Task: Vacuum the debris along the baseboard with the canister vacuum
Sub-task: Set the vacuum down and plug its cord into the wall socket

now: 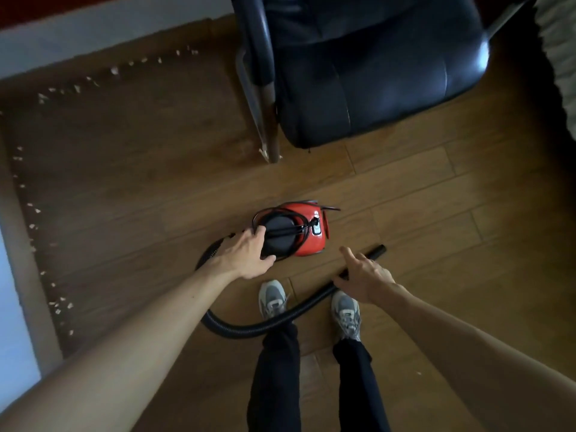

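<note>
Wooden plank flooring (405,188) fills the room, with pale debris (46,194) strewn along the baseboard (28,260) at left and top. Below a black leather chair (367,73), a red canister vacuum (307,232) sits on the floor. Spread fingers of the left hand (246,257) rest on its black end; the right hand (364,275), fingers loosely apart, touches the black hose (280,319) lying before grey sneakers (346,310).

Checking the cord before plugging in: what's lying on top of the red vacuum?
A black cord is looped on the red vacuum, and the left hand rests on its black end. The plug isn't visible.
</note>
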`<state>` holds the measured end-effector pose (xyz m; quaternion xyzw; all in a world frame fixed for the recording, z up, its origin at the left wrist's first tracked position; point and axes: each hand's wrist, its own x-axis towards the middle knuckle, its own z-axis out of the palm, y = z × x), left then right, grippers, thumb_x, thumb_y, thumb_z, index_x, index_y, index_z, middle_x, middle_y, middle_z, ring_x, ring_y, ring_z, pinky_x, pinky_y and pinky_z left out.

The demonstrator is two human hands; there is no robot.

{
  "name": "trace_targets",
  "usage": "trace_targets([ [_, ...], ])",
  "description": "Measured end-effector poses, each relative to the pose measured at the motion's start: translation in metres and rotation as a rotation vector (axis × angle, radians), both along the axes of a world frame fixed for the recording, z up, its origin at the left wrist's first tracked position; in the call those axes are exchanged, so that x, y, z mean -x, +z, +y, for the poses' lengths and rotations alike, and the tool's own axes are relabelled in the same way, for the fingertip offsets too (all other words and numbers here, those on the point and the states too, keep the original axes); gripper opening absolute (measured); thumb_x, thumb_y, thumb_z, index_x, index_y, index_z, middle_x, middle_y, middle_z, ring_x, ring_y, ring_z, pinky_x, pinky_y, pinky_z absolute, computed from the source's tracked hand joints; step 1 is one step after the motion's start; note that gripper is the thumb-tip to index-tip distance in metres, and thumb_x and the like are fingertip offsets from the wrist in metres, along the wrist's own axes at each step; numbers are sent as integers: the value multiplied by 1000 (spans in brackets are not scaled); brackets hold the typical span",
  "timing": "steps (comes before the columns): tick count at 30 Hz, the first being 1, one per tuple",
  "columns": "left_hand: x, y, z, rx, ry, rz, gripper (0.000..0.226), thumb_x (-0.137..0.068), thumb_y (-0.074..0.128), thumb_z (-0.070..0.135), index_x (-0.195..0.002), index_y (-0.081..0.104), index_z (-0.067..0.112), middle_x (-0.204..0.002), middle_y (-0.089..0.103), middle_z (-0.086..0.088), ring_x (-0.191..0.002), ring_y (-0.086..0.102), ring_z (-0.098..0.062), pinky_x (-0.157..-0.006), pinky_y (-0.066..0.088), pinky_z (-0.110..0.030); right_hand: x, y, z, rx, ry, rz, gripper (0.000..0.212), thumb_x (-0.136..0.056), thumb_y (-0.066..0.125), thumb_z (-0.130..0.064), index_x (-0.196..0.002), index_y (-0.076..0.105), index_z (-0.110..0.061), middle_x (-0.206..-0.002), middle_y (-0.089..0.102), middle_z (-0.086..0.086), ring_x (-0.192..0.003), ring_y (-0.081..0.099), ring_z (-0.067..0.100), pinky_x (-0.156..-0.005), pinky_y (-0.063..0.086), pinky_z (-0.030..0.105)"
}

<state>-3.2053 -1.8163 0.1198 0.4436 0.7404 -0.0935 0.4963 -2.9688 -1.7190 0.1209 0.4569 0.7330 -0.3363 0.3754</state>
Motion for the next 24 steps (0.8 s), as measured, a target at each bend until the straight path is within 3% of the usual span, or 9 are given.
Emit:
trace_targets([
  [6, -4, -68, -5, 59, -58, 5, 74, -97, 52, 44, -152, 16, 11, -149, 33, -18, -135, 38, -35, -105, 40, -50, 0, -73, -21, 60, -47, -19, 75, -91, 52, -54, -152, 17, -27, -137, 49, 10, -125, 50, 34, -94, 45, 42],
  [10, -5, -103, -3, 83, -83, -10, 74, -98, 51, 42, -153, 14, 11, -152, 29, -19, -138, 35, -35, -106, 37, -47, 6, -110, -29, 107, -97, -13, 68, -91, 53, -50, -146, 22, -26, -131, 51, 10, -123, 51, 34, -94, 45, 42],
  [18, 7, -157, -9, 66, -166, 45, 70, -96, 53, 46, -149, 22, 13, -139, 43, -19, -127, 45, -34, -100, 44, -46, 21, -162, -39, 162, -197, -1, 57, -93, 50, -48, -139, 30, -22, -127, 53, 11, -122, 51, 35, -90, 44, 41],
  [24, 14, -182, -13, 27, -178, 62, 69, -94, 55, 46, -147, 23, 15, -131, 48, -18, -121, 50, -35, -97, 47, -48, 44, -201, -15, 79, -520, 132, 44, -98, 45, -21, -141, 43, -12, -132, 56, 20, -121, 54, 37, -96, 44, 36],
])
